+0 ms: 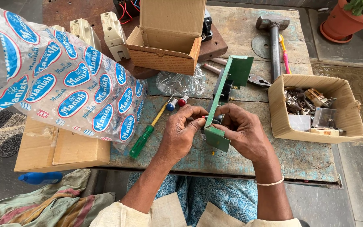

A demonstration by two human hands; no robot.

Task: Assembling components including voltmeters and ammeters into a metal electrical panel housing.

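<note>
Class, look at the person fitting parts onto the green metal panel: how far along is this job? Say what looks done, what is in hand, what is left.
Done: the green metal panel already carries a dark part and brass studs. In hand: the right hand steadies the panel while the left hand presses a small piece at its near end. Left, probably: red and blue indicator lamps and a green screwdriver lie unused on the bench.

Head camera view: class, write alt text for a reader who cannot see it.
Both hands, left hand and right hand, hold a green metal panel above a worn wooden table. Nearby lie a green-handled screwdriver, a hammer and a cardboard box of metal parts.
</note>
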